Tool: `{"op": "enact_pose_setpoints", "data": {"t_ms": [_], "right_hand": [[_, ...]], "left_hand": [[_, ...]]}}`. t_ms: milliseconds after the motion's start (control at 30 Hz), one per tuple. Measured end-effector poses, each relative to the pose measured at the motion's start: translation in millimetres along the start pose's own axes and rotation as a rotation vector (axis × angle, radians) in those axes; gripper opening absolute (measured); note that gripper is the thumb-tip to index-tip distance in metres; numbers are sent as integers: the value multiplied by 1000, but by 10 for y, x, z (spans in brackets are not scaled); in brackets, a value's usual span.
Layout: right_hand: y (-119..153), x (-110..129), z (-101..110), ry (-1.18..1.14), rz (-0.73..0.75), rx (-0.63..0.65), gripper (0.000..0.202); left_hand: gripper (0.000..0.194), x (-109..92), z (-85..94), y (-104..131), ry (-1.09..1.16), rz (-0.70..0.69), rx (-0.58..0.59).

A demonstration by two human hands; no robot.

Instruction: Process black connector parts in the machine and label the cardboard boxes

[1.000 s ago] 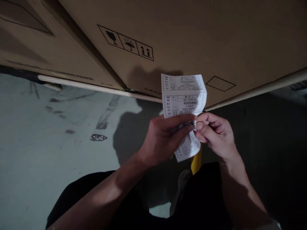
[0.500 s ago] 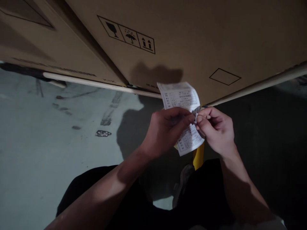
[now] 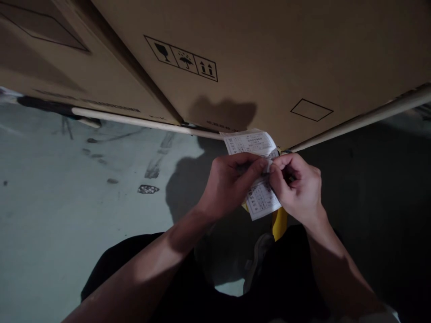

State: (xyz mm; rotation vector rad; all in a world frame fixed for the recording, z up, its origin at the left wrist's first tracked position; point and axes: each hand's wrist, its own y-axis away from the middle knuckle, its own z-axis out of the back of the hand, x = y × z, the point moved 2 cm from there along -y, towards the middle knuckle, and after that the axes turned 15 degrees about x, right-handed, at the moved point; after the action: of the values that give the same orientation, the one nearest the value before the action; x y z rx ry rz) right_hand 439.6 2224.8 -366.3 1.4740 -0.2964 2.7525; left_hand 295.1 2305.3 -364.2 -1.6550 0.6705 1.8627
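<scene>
Large cardboard box [image 3: 269, 58], printed with glass, umbrella and arrow symbols [image 3: 181, 58], plus four-sided outline [image 3: 312, 110]. Second cardboard box [image 3: 67, 67] beside it, left. Pale strip [image 3: 141, 123] along lower edges. Greyish floor [image 3: 67, 215], dark scuffs [image 3: 153, 168].

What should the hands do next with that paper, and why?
Maybe the right hand should peel gently away while the left hand steadies the printed paper: both seem to pinch it near its right side, their fingertips close together, and the paper looks thin and curved.
</scene>
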Motion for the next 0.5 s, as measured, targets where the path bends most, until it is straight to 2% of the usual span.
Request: {"op": "enact_pose_setpoints", "data": {"t_ms": [133, 267, 333, 400, 500], "right_hand": [[-31, -101, 108, -235, -59, -186, 10], [-124, -220, 338, -570, 25, -389, 15], [-146, -259, 436, -669, 23, -451, 19], [-144, -279, 486, -707, 10, -441, 22], [-127, -309, 457, -787, -15, -318, 26]], "left_hand": [[20, -1, 26, -29, -33, 21, -55], [20, 26, 45, -61, -14, 54, -69], [21, 41, 42, -70, 7, 57, -63], [21, 51, 33, -73, 20, 53, -53], [19, 56, 17, -65, 33, 43, -36]]}}
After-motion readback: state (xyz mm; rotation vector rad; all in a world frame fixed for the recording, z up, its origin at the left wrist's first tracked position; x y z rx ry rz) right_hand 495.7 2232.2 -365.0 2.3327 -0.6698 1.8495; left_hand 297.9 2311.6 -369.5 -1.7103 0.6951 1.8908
